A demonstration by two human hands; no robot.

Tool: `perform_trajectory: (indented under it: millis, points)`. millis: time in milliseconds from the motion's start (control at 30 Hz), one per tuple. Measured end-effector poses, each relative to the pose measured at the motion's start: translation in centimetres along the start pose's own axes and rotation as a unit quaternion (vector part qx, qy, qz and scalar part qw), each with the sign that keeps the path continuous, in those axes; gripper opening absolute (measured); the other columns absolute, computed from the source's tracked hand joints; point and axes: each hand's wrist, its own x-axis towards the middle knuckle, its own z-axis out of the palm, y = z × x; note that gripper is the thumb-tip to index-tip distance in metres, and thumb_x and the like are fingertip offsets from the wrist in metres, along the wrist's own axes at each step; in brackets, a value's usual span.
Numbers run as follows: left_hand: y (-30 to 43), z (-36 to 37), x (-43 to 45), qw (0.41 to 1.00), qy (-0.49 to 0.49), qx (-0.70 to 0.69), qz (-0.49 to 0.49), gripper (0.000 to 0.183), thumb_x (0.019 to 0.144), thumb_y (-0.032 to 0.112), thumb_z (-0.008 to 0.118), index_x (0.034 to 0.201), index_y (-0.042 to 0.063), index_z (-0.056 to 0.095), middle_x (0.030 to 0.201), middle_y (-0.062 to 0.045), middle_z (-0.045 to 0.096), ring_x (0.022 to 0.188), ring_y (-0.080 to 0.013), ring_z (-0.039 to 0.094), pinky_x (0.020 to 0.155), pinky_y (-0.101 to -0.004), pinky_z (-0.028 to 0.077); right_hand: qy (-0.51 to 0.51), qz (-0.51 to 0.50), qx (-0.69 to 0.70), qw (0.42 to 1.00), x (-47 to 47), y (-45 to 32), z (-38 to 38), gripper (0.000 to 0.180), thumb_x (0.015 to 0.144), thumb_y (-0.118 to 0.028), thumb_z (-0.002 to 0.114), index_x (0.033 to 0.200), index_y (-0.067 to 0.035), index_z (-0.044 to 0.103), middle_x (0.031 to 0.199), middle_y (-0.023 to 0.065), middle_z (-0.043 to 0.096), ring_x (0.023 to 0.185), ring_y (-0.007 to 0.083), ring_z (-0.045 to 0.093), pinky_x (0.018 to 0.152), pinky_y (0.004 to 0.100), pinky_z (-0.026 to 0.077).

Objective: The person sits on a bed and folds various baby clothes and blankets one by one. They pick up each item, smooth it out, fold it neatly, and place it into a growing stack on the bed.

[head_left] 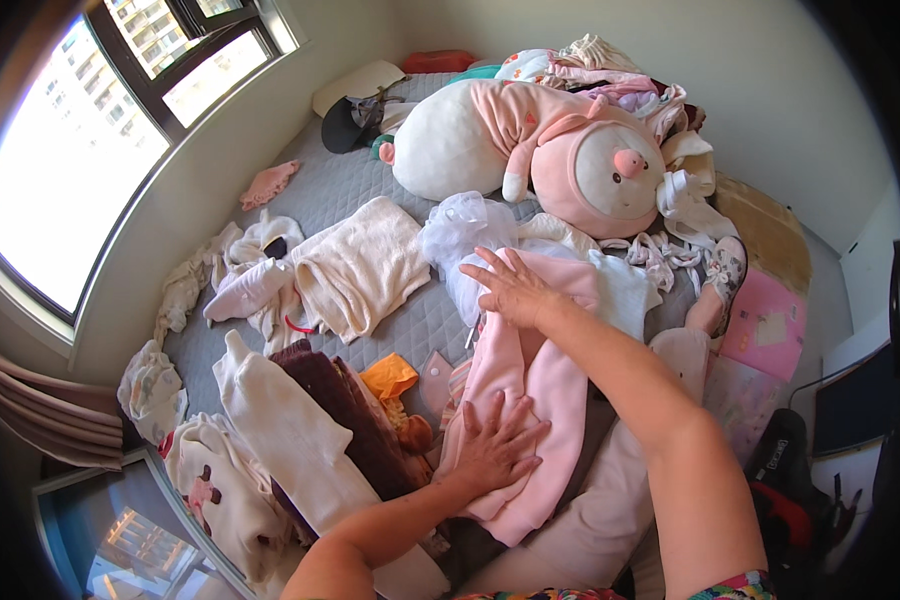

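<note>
A pink long-sleeved garment [551, 390] lies in front of me on the bed, partly folded lengthwise. My left hand [499, 442] rests flat on its lower part, fingers spread. Over its upper end is my right hand [514, 289], fingers apart, near a white tulle garment [469, 225]. Whether the right fingertips touch the tulle I cannot tell. A pale white cloth [622, 289] sits just right of the pink garment's top. Left of my left hand are an orange cloth [390, 375], a dark maroon folded garment [360, 420] and a white folded garment [292, 427].
A large pink-and-white plush toy [450, 142] lies across the far side of the quilted grey bed [330, 169]. Behind it is a heap of clothes [607, 71]. A cream towel [364, 266] and a black cap [345, 127] lie farther left. My slippered foot [722, 277] is at right.
</note>
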Motion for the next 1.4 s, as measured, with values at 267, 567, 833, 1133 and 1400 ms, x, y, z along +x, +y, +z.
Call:
perform_trajectory:
  millis: [267, 567, 833, 1133, 1400]
  points:
    - [-0.5, -0.3, 0.4, 0.999, -0.043, -0.02, -0.006, 0.054, 0.083, 0.056, 0.054, 0.133, 0.037, 0.048, 0.153, -0.007, 0.02, 0.141, -0.0399, 0.002, 0.102, -0.0688, -0.008, 0.059, 0.135, -0.204, 0.968, 2.9, -0.4, 5.4, 0.022, 0.085, -0.02, 0.05, 0.082, -0.016, 0.072, 0.144, 0.0032, 0.041, 0.139, 0.0293, 0.023, 0.112, 0.059, 0.009]
    - [-0.5, 0.0, 0.4, 1.0, -0.016, -0.018, -0.007, 0.053, 0.082, 0.055, 0.056, 0.131, 0.036, 0.051, 0.153, -0.006, 0.022, 0.142, -0.0387, 0.004, 0.102, -0.0689, -0.008, 0.345, 0.069, 0.211, 0.912, -2.2, 0.3, 1.2, 0.019, 0.081, -0.009, 0.058, 0.097, -0.003, 0.066, 0.121, 0.0143, 0.059, 0.118, 0.0334, 0.05, 0.103, 0.0428, 0.037]
    - [-0.4, -0.2, 0.5, 1.0, -0.014, -0.012, -0.001, 0.056, 0.082, 0.052, 0.057, 0.134, 0.033, 0.049, 0.154, -0.009, 0.019, 0.142, -0.0406, 0.001, 0.102, -0.0673, -0.012, 0.236, 0.377, 0.772, 0.454, -17.8, -3.2, 4.5, 0.036, 0.089, -0.028, 0.065, 0.11, -0.001, 0.053, 0.103, 0.0051, 0.06, 0.092, 0.0141, 0.059, 0.083, 0.0293, 0.051]
    - [0.7, -3.1, -0.2, 0.997, -0.024, 0.016, 0.068, 0.058, 0.085, 0.049, 0.053, 0.14, 0.033, 0.042, 0.155, -0.006, 0.018, 0.143, -0.0358, 0.007, 0.108, -0.0623, -0.001, 0.248, 0.357, 0.77, 0.468, -13.2, -2.2, 7.2, 0.045, 0.079, -0.031, 0.076, 0.109, -0.002, 0.059, 0.101, 0.006, 0.063, 0.089, 0.0176, 0.062, 0.079, 0.0317, 0.051]
    - [0.2, -2.0, -0.1, 0.987, 0.029, 0.015, 0.159, 0.041, 0.082, 0.033, 0.06, 0.12, 0.018, 0.059, 0.141, -0.007, 0.039, 0.131, -0.0336, 0.032, 0.108, -0.0513, 0.021, 0.237, 0.288, 0.827, 0.42, -12.2, -1.6, 6.3, 0.046, 0.073, -0.031, 0.08, 0.107, -0.009, 0.06, 0.099, 0.0039, 0.062, 0.09, 0.0181, 0.061, 0.078, 0.036, 0.052]
